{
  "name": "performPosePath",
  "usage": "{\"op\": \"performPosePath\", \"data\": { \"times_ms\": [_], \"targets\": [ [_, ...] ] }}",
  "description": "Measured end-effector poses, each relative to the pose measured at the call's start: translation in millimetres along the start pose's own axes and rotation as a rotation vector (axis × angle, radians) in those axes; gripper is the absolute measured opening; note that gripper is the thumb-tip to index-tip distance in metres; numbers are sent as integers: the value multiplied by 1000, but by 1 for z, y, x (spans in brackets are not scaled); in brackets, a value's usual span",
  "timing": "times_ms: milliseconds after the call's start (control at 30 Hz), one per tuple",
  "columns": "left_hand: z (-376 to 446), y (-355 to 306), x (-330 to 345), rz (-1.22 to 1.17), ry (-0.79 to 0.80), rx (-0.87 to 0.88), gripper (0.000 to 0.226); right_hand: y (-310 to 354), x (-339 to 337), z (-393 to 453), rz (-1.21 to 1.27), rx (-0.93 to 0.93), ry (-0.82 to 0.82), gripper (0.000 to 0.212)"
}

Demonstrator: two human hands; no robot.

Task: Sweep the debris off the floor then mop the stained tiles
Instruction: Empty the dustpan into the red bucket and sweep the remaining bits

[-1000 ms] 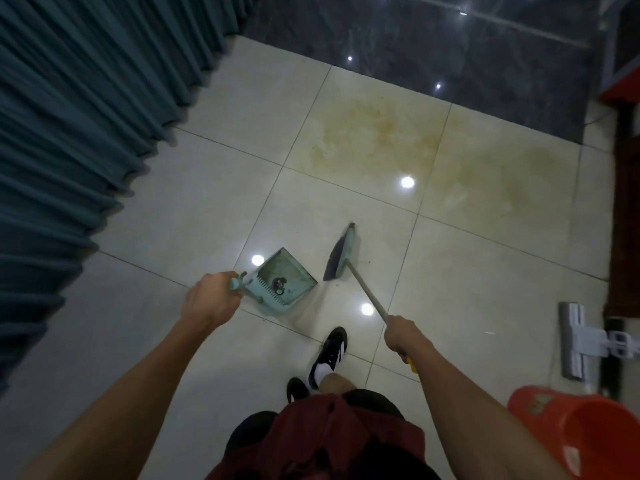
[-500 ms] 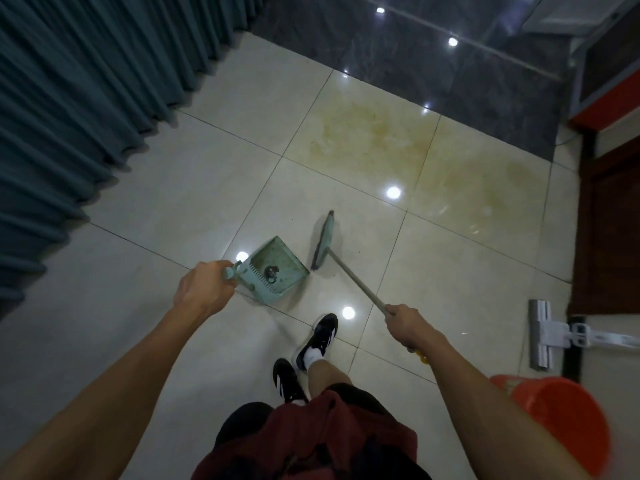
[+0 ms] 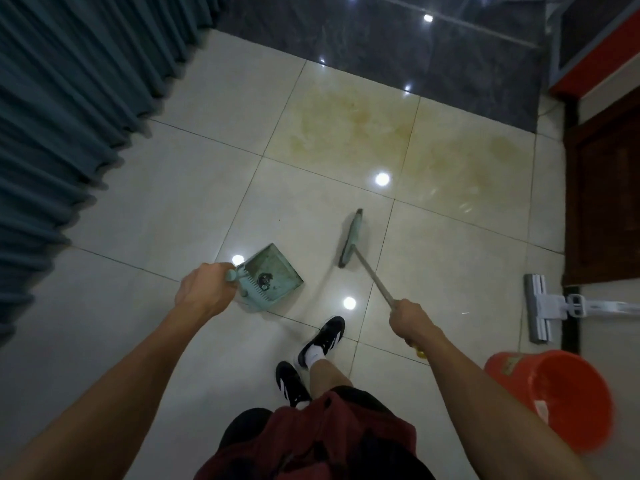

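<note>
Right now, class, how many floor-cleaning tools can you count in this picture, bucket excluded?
3: the dustpan in the left hand, the broom held by the right hand, and the white mop on the floor at right.

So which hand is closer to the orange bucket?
The right hand, gripping the broom handle just up and left of the round orange plastic bucket. The left hand is far across, holding the dustpan.

Teal dustpan [image 3: 272,276] holding dark debris [image 3: 265,280], broom [image 3: 351,239] beside, yellow-stained tiles [image 3: 398,140] beyond
</note>
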State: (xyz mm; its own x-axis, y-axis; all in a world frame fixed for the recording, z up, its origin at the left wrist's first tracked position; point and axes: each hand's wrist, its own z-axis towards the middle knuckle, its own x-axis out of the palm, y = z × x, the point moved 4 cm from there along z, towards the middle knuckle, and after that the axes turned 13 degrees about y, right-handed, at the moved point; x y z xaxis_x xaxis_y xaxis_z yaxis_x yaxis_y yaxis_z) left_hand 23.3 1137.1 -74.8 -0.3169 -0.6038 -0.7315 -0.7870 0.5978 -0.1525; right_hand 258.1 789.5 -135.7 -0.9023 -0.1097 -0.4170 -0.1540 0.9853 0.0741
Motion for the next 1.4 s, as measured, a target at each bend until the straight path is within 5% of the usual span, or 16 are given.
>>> {"op": "performPosePath", "data": {
  "times_ms": [333, 667, 800, 933, 1233, 1400],
  "targets": [
    [56, -49, -50, 16, 53, 93, 16, 26, -43, 42, 772, -95, 72, 35],
    [124, -68, -94, 195, 91, 220, 7, 62, 6, 57, 669, 37, 111, 32],
    [158, -78, -106, 309, 155, 340, 9, 75, 37, 32, 917, 109, 81, 18],
    [184, -87, -122, 413, 183, 457, 18, 92, 58, 10, 1173, 157, -22, 34],
    [217, -126, -140, 506, 155, 597, 16, 112, 76, -16, 1295, 285, -224, 56],
    [227, -151, -135, 567, 130, 629, 16, 84, 47, 8, 1064, 328, -306, 52]
  ]
}}
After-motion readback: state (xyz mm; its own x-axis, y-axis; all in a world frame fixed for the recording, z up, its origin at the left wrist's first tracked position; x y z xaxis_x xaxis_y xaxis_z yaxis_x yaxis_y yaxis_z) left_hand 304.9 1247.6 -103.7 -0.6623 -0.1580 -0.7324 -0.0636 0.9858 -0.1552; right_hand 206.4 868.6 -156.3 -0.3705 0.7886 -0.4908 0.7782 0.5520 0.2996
